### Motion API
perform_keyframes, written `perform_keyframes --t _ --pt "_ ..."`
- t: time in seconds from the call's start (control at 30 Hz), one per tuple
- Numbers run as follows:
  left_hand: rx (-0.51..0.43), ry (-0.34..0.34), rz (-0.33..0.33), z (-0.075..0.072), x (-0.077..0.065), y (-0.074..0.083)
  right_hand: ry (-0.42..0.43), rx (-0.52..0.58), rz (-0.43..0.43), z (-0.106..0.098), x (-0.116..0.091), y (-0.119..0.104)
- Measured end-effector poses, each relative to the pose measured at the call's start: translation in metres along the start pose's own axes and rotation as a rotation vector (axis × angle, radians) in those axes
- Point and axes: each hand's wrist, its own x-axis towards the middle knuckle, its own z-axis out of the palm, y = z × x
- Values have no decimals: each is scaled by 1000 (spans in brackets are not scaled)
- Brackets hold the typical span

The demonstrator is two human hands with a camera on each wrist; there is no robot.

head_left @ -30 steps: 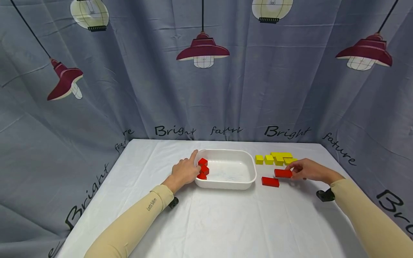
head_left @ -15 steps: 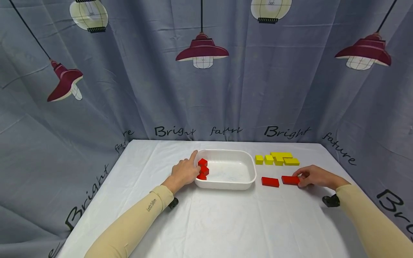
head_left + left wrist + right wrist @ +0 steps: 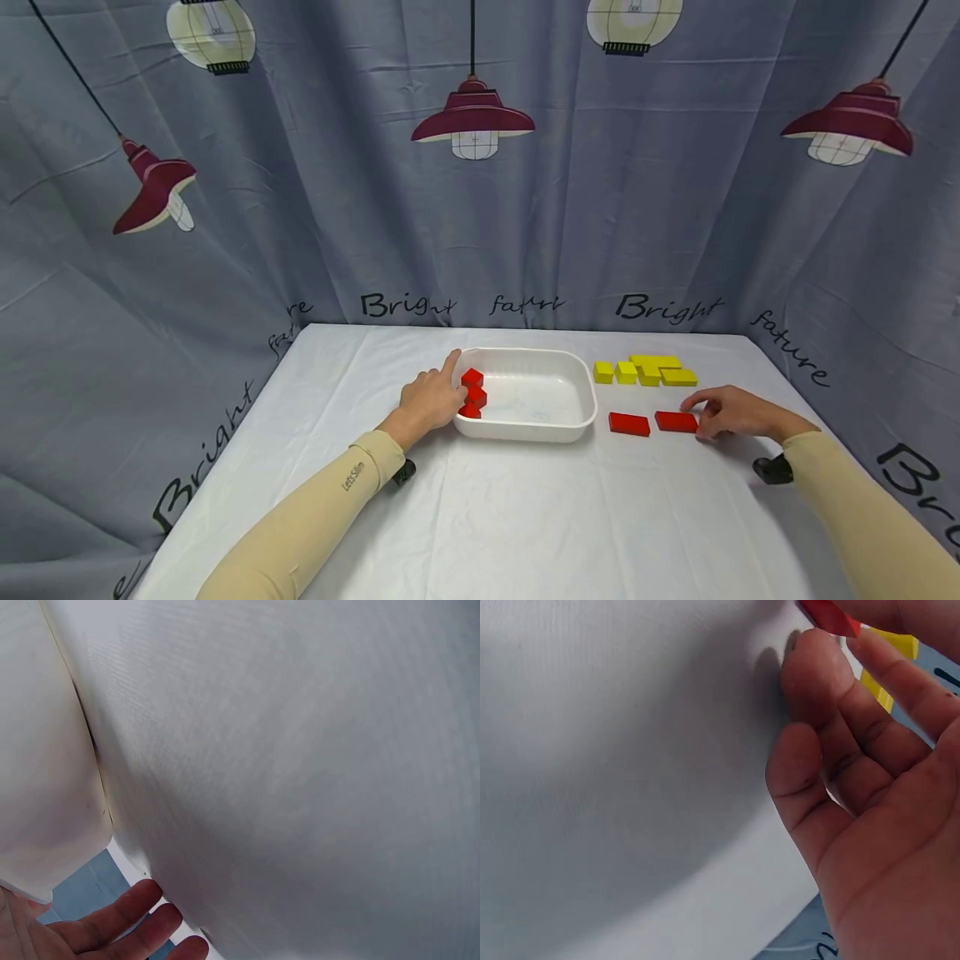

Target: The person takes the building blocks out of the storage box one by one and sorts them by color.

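Observation:
A white rectangular tray (image 3: 529, 432) stands mid-table with several red blocks (image 3: 472, 395) at its left end. My left hand (image 3: 430, 400) holds the tray's left side, its index finger along the rim and its thumb over the edge. In the left wrist view, other fingers (image 3: 124, 911) lie loosely outside the tray wall. Right of the tray, a red rectangular block (image 3: 629, 424) lies flat. Another red block (image 3: 676, 422) lies beside it, with my right hand (image 3: 731, 411) at its right end, index finger and thumb slightly apart. The right wrist view shows only this block's corner.
Several yellow blocks (image 3: 654, 362), some cubes and some longer, lie in a group behind the red blocks, right of the tray. White cloth covers the table (image 3: 525, 525). A grey printed curtain (image 3: 480, 225) hangs behind and at both sides.
My right hand has carried a red block down and slightly right onto the table beside the other red block. Its fingers have since loosened a little. The left hand and tray stay put.

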Motion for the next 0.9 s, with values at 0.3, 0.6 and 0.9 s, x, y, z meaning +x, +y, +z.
perform_keyframes --t 0.3,0.6,0.9 --pt "4 0 1 -2 -2 1 86 -108 -45 -5 -3 -30" --pt "1 6 4 -1 -2 0 153 -119 -107 0 3 -69" --pt "4 18 25 0 0 -3 152 -63 -168 5 15 -100"
